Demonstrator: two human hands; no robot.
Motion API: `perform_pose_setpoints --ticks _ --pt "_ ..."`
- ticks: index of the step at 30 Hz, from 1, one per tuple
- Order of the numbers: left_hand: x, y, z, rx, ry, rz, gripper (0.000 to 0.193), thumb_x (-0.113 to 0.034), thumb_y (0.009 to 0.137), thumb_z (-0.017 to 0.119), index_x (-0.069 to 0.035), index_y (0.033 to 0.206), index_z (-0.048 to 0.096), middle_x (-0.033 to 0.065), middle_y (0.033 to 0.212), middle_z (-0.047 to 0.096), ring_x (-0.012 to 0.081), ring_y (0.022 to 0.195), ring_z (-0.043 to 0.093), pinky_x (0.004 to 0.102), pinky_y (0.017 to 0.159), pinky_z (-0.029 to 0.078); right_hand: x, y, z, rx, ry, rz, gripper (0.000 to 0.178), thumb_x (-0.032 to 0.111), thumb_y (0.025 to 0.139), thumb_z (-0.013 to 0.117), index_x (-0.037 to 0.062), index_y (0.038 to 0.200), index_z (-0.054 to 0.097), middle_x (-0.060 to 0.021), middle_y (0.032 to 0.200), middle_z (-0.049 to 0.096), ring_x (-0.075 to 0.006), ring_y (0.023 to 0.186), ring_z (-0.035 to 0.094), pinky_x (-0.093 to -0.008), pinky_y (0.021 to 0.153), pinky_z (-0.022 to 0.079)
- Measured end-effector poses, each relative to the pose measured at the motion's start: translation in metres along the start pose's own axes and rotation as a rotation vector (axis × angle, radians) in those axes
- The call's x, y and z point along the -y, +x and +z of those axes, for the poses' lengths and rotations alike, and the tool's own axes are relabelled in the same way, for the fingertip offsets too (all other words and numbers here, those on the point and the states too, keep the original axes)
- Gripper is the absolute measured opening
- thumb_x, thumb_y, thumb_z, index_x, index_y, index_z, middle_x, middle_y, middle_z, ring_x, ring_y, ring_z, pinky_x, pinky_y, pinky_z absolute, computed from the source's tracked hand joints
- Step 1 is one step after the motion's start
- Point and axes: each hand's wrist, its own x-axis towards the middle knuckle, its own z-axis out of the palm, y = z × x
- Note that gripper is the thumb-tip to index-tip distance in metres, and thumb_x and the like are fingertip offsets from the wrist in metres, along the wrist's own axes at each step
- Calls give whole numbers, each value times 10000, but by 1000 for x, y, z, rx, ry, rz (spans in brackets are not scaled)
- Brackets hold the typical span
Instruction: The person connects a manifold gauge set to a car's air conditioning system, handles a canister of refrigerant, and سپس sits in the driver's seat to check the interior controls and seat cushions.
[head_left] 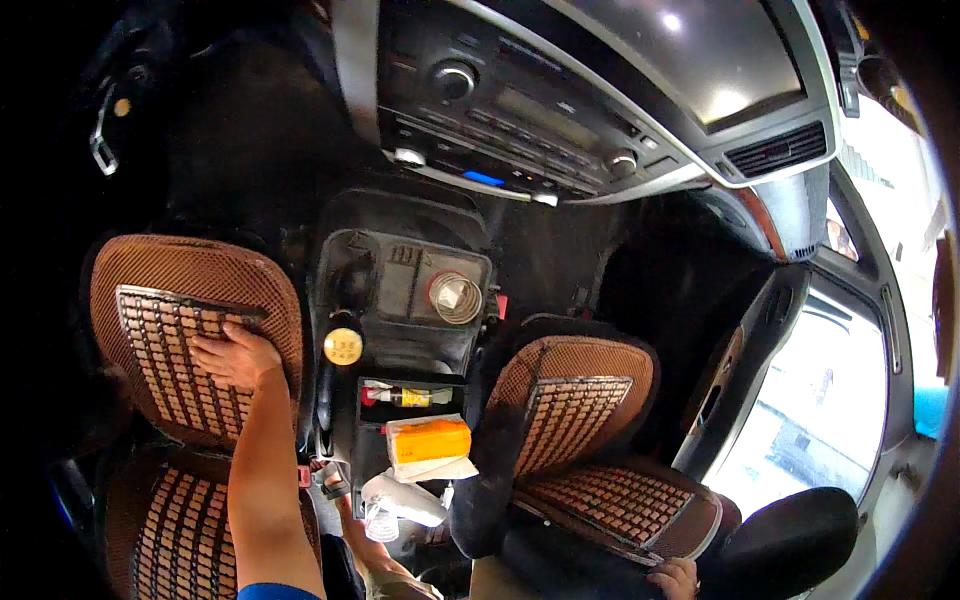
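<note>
My left hand (238, 356) lies flat on the left front seat, fingers stretched out and a little apart, holding nothing. Under it is a brown mesh seat cover (270, 283) with a panel of woven tan beads. My bare left forearm comes up past the seat back, a blue sleeve at its lower end. At the lower edge, my right hand (676, 578) is partly in view. Its fingers curl at the edge of the matching seat cover (575, 365) on the right front seat; what is under them is mostly hidden.
Between the seats are a gear knob (343, 346), a coiled cable (457, 298) and an open console box (366, 455). A small bottle (410, 397), an orange tissue pack (430, 441) and a clear plastic cup (381, 522) sit there. Below shows a sandalled foot (332, 482). The dashboard (500, 100) stands ahead.
</note>
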Motion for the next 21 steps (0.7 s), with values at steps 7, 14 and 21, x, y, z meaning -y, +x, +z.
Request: perform_pose_setpoints --ticks 7,14,21 --pt "3 1 7 -11 13 17 757 -595 908 241 -81 1458 162 153 1513 138 321 1399 129 529 1091 146 -10 2 -2 -27 34 -63 230 156 694 574 124 914 633 -53 1016 613 -296 1035 521 -447 887 399" --pt "2 1 2 -33 6 42 748 -584 915 264 -87 1462 147 163 1510 148 342 1389 146 533 1081 155 45 64 -45 -115 157 -15 240 130 700 588 79 934 603 -109 1021 606 -317 1033 536 -459 905 391" --pt "-9 3 -11 59 -7 -2 734 -542 921 287 -63 1456 139 179 1505 143 344 1386 141 535 1076 150 94 98 -75 -93 321 31 450 340 752 558 -13 1032 569 -236 1072 560 -421 1029 513 -508 932 367"
